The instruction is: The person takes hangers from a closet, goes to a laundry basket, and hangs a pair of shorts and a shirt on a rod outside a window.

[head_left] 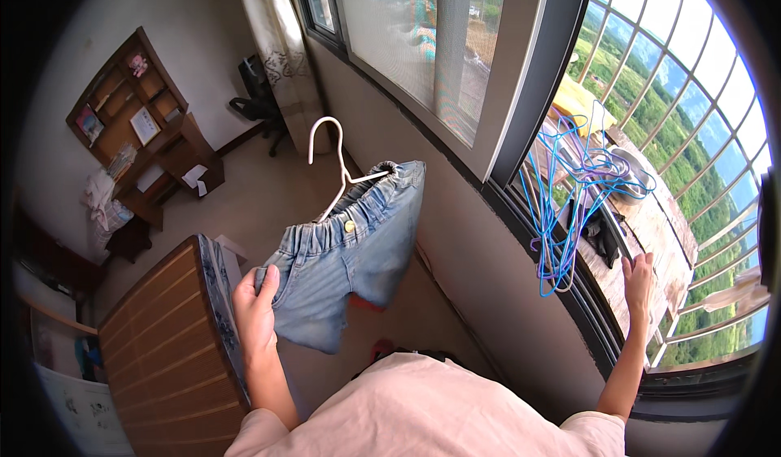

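Pinching the blue shorts (pixel 374 250) by the near end of the waist with the left hand (pixel 255 315), thumb pressed on top. Reaching up and to the right from that grip, in front of the body, with the long way running along the waist toward the window. Tucked inside the waist, with its hook poking up above: a white hanger (pixel 347 178). Cannot tell if gripping the hanger too. Far nearer to the left hand than to the right hand (pixel 638 282), out past the window frame over a wooden board (pixel 667 250). Holding nothing that shows there, with fingers loosely apart. Cannot tell if touching the board. Just up and left from those fingers: some black cloth (pixel 602 239), then a messy bunch of blue and purple hangers (pixel 587 179).
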A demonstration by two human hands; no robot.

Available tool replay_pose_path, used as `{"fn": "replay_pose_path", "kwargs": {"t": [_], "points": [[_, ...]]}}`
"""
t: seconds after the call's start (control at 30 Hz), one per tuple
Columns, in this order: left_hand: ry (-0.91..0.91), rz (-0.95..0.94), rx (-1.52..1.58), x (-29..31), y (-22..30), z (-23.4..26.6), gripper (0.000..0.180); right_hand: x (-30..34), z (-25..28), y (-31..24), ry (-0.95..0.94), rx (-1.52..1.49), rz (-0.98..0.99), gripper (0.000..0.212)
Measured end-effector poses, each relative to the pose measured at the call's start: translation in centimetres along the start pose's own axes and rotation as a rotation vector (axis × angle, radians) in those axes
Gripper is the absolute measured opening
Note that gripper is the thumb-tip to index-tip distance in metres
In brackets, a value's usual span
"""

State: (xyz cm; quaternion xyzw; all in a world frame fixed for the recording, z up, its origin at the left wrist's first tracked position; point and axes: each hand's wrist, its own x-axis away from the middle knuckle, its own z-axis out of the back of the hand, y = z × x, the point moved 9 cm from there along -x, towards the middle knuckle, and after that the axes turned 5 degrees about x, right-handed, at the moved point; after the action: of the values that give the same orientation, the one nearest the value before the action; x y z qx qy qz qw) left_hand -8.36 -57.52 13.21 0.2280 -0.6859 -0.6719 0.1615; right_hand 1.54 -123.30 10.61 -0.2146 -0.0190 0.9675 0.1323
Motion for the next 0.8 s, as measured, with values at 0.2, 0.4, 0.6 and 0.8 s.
{"fn": "replay_pose_path", "kwargs": {"t": [0.2,0.4,0.6,0.8], "points": [[-0.052,-0.032,-0.006,-1.3,-0.4,0.2,0.027,-1.0,5.2,-2.2,0.147,0.335,-0.024,0.026],[-0.046,-0.029,-0.066,-2.2,0.4,-0.3,0.027,-0.5,11.2,-1.9,0.483,0.582,0.12,0.031],[-0.094,-0.048,-0.054,-3.7,-0.8,0.1,0.025,1.4,15.8,-1.0,0.619,0.756,0.2,0.03],[-0.158,-0.037,-0.013,-3.7,-1.9,0.8,0.035,4.7,18.8,6.1,0.556,0.55,-0.111,0.028]]}}
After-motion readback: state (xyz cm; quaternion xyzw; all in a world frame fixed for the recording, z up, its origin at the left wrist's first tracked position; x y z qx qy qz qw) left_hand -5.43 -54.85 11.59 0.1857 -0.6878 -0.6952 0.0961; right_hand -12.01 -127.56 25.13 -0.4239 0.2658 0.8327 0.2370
